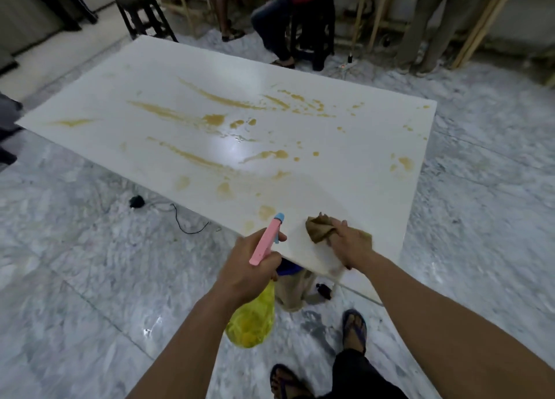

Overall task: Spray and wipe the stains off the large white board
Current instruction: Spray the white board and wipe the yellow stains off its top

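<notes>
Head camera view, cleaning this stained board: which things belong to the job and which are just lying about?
Part of the job:
large white board with brown stains
yellow spray bottle with pink trigger, in left hand
brown cloth, under right hand

Lying about:
dark wooden stool
black cable on floor
white power strip

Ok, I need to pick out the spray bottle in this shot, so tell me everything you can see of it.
The spray bottle has a see-through yellow body, seemingly plastic, a pink head and a small blue nozzle tip. The left hand grips it around the neck, one finger at the trigger. It is held in the air, nozzle aimed over the near edge of the white board, body hanging below over the floor. Nothing else touches it.
</notes>
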